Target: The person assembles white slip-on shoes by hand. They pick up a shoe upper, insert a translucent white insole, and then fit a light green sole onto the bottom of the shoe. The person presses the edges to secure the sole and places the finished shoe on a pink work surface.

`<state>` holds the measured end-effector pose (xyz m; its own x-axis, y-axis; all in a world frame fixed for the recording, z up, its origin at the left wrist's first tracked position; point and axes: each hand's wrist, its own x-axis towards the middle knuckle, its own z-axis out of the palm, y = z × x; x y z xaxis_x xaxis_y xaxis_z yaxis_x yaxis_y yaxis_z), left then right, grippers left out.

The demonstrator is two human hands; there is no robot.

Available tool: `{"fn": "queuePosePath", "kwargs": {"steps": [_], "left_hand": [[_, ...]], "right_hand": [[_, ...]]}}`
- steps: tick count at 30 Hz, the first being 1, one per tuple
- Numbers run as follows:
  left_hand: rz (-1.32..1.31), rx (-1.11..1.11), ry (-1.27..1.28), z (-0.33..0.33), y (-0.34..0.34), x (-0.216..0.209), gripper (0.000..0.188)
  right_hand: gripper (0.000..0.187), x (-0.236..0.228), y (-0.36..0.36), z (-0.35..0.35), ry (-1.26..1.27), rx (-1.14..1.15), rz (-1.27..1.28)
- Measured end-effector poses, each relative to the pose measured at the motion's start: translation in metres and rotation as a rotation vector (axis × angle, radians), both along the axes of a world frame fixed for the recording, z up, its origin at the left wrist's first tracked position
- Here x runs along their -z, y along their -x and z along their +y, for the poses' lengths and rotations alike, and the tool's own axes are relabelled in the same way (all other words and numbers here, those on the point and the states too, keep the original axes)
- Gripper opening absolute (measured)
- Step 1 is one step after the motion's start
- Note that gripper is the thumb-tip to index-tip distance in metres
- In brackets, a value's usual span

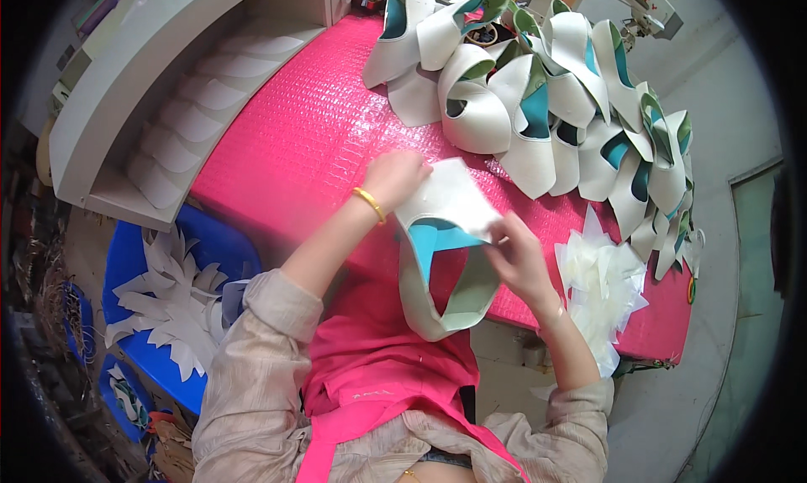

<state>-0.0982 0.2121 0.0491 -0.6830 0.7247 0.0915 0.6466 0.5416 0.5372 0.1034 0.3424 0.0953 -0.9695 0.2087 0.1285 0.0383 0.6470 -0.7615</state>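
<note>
Between my hands is a white shoe upper [450, 193] with a turquoise lining strip and a pale green inner side. Its looped back part hangs over the near edge of the pink-covered table. My left hand [399, 180], with a gold bangle at the wrist, is closed on the upper's far left corner. On the right side, near the turquoise strip, my right hand [515, 260] pinches the edge. Some fingertips of both hands are hidden. Close to my right hand lies a bunch of translucent whitish cut pieces [593, 273].
Many similar uppers [475, 117] are heaped across the table's far and right side. A curved white machine [168, 71] at the left has a row of white pieces [197, 117] in it. Below it, a blue tub [130, 260] contains white pointed cutouts. Orange-handled scissors [692, 290] hang at right.
</note>
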Motion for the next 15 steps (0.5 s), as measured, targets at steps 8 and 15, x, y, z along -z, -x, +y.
{"fn": "queuePosePath", "kwargs": {"steps": [8,15], "left_hand": [[-0.074,0.120,0.084,-0.007,-0.002,0.004,0.031],[0.322,0.011,-0.437,-0.020,-0.058,-0.065,0.032]], "right_hand": [[0.019,0.024,-0.008,0.019,0.146,-0.087,0.213],[0.024,0.041,-0.015,0.022,0.241,0.063,-0.134]]}}
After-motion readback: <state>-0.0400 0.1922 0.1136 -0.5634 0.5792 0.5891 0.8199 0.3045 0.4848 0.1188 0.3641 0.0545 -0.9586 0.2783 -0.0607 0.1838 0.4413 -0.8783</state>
